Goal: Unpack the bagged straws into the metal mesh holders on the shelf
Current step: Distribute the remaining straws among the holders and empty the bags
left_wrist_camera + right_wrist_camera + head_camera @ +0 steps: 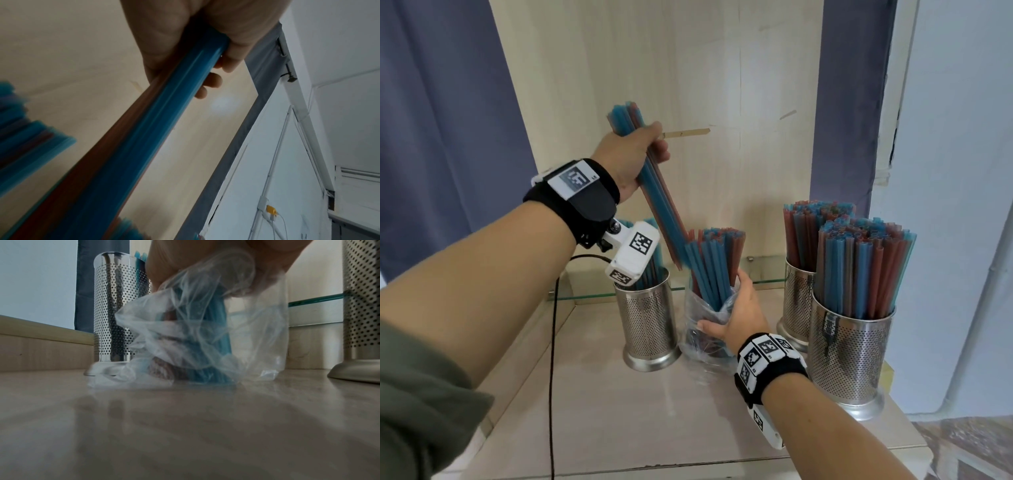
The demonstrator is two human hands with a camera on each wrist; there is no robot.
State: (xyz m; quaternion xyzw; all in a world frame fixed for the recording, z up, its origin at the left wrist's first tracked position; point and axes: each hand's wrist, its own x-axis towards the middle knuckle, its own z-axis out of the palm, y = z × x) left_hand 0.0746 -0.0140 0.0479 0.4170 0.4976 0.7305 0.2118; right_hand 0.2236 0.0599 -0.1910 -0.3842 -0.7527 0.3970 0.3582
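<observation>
Right hand [739,313] with fingers wrapped around clear bag [703,329] of remaining straws [714,263] upright on the shelf [640,418], three mesh holders [649,323] beside it holding straws, left hand [631,156] raised behind, fingers clamped on tilted straw bundle [654,185]

No readable words, brands or numbers show in any view. The only printed signs are black-and-white square code markers on the left wristband [574,179], on the left wrist camera [633,253] and on the right wristband [767,353]; they carry no legible characters.
</observation>
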